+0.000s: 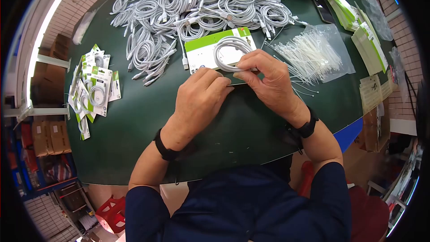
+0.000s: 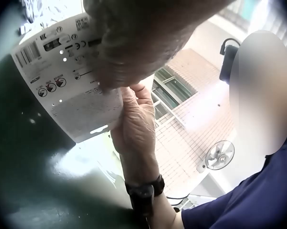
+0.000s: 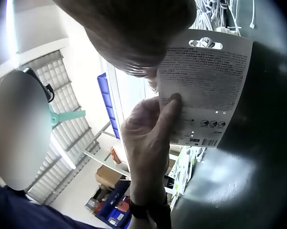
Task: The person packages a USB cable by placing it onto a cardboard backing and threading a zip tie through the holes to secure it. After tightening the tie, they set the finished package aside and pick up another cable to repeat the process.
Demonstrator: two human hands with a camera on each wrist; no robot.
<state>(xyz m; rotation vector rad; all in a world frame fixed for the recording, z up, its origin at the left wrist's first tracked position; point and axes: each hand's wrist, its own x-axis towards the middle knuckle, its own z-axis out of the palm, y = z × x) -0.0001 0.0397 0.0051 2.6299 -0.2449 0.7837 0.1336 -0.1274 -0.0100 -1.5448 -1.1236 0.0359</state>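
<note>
A green-and-white packaging card (image 1: 199, 58) is held up off the table between both hands, with a coiled white cable (image 1: 227, 45) lying against its face. My left hand (image 1: 197, 101) grips the card's lower edge; in the right wrist view its thumb (image 3: 169, 114) lies on the printed back (image 3: 205, 81). My right hand (image 1: 275, 85) pinches the coil and the card near the right corner, index finger over the coil and thumb below. In the left wrist view the card's back (image 2: 62, 76) shows a barcode, and the right hand (image 2: 136, 119) is at its far edge.
Beyond the card lies a large heap of coiled white cables (image 1: 197, 4). White cable ties (image 1: 309, 56) spill from a clear bag (image 1: 342, 60) on the right. Carded cables (image 1: 96, 87) are piled at left on the dark green table (image 1: 121, 148). Stacks of blank cards (image 1: 367, 47) stand far right.
</note>
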